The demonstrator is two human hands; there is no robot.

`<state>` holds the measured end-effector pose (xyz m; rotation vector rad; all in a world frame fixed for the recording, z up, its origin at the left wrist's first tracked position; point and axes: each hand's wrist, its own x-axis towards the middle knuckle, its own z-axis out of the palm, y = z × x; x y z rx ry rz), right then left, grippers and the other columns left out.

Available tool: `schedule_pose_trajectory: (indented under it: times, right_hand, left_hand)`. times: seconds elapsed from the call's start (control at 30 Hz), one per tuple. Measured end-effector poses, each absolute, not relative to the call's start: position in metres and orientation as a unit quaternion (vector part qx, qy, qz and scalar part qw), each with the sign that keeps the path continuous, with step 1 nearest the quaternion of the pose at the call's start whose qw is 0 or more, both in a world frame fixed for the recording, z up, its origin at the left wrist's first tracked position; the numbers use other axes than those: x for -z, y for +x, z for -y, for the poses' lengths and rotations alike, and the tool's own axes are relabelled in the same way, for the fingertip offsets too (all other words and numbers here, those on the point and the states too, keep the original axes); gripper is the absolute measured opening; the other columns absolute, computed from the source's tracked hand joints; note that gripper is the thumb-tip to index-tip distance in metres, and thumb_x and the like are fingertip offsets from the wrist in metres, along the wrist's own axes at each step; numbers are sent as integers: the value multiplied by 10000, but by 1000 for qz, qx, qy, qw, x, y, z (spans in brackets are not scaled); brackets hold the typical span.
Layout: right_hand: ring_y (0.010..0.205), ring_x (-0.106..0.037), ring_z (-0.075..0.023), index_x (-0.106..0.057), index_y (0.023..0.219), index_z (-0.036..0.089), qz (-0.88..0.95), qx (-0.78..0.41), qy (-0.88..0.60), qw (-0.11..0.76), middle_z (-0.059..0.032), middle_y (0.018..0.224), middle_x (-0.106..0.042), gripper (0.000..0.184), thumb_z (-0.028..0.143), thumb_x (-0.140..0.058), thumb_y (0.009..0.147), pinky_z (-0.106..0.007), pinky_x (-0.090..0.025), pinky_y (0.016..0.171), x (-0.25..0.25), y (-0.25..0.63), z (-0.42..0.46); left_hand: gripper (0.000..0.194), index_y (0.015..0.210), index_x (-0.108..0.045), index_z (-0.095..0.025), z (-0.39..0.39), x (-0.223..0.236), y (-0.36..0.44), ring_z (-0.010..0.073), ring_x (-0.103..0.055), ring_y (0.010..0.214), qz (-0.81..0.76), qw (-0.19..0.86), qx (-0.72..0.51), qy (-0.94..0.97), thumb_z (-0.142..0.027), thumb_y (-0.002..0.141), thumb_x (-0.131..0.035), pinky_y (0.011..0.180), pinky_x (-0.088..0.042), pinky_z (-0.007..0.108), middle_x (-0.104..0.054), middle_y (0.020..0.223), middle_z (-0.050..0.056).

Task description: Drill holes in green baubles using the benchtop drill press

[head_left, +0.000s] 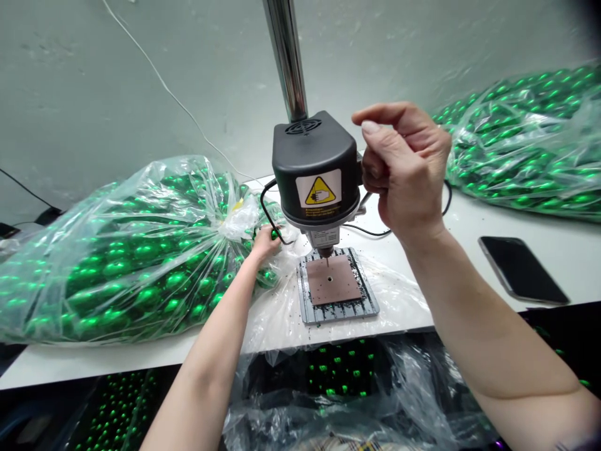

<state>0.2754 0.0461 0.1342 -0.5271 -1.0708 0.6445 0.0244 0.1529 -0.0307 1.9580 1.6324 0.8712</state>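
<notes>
A small black bench drill press [314, 166] with a hand-warning label stands in front of me on a shiny column. Its thin bit points down at a brown square board [333, 280] with a hole, lying on a grey slotted base plate [364, 307]. My right hand [408, 166] is at the right side of the drill head, lower fingers curled against it; whatever they grip is hidden. Its thumb and forefinger are raised close together. My left hand [265, 244] is closed beside the drill, with a shiny green ball [275, 233] showing at its fingers.
A tied clear bag of green balls [141, 263] fills the left of the white table [469, 250]. Another bag [530, 150] lies at the back right. A phone [523, 269] rests near the right edge. Dark crumbs surround the board. Cables run behind; plastic sheeting [413, 382] hangs below.
</notes>
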Motion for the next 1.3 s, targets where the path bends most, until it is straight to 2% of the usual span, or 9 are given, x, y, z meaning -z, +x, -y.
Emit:
schedule_pose_trajectory:
  times: [0.07, 0.17, 0.3, 0.53, 0.7, 0.83, 1.0, 1.17, 1.3]
  right_hand:
    - [386, -264, -75, -708, 803, 238, 496, -300, -234, 780, 77, 462, -364, 82, 207, -646, 847, -235, -172, 347, -134, 275, -46]
    - [380, -271, -71, -715, 806, 223, 494, -302, -223, 784, 76, 463, -378, 82, 195, -657, 856, -243, -163, 346, -134, 274, -46]
    - [361, -259, -70, -718, 789, 207, 475, -293, -206, 804, 76, 457, -384, 60, 168, -691, 825, -260, -142, 339, -132, 274, -50]
    - [392, -268, -94, -675, 835, 249, 507, -283, -251, 775, 70, 475, -349, 138, 379, -718, 854, -277, -181, 370, -130, 276, -51]
    - [409, -258, -92, -678, 856, 261, 522, -271, -266, 764, 68, 482, -342, 183, 443, -693, 871, -275, -195, 382, -128, 278, -55]
    - [381, -241, -79, -704, 797, 239, 501, -284, -224, 786, 65, 459, -349, 164, 377, -792, 790, -274, -126, 360, -129, 278, -54]
    - [399, -293, -83, -715, 793, 238, 500, -302, -236, 777, 47, 482, -385, 109, 320, -786, 804, -266, -129, 362, -130, 276, -50]
    - [383, -257, -83, -681, 786, 248, 498, -280, -236, 786, 69, 464, -345, 104, 322, -743, 826, -261, -159, 343, -131, 276, -51]
    - [427, -307, -96, -669, 805, 267, 513, -284, -262, 766, 51, 523, -412, 85, 317, -678, 872, -264, -228, 381, -133, 277, -48]
  left_hand:
    - [356, 1208, -606, -153, -139, 21, 13, 211, -656, 918, -596, 267, -352, 671, -387, 944, -558, 755, -558, 313, -692, 1061, 109]
    - [416, 1275, -558, -204, -106, 3, 1, 184, -689, 808, -555, 450, -444, 541, -502, 1002, -459, 643, -547, 285, -688, 1090, 98]
    - [440, 1299, -574, -225, -54, -18, 2, 227, -734, 877, -468, 643, -481, 369, -517, 970, -565, 670, -570, 300, -711, 1101, 113]
    - [414, 1242, -643, -206, -11, -12, 30, 243, -734, 853, -418, 745, -425, 299, -411, 887, -703, 715, -588, 346, -730, 1085, 136]
    - [486, 1153, -606, -242, -1, 9, 49, 233, -735, 915, -399, 734, -464, 295, -365, 753, -852, 749, -575, 324, -730, 1064, 80]
    - [564, 1000, -569, -211, 10, 24, 55, 201, -719, 820, -434, 676, -505, 316, -445, 634, -929, 568, -485, 227, -706, 924, 36]
    - [641, 1169, -574, -225, 17, 22, 54, 165, -714, 771, -417, 704, -490, 300, -282, 637, -927, 654, -527, 251, -724, 1006, 47]
    - [414, 1010, -612, -185, 15, 19, 59, 211, -726, 830, -417, 719, -473, 292, -253, 682, -856, 797, -595, 385, -730, 965, 55]
    - [399, 969, -619, -180, 10, 29, 68, 207, -728, 872, -430, 715, -471, 286, -307, 682, -864, 690, -557, 281, -738, 981, 57]
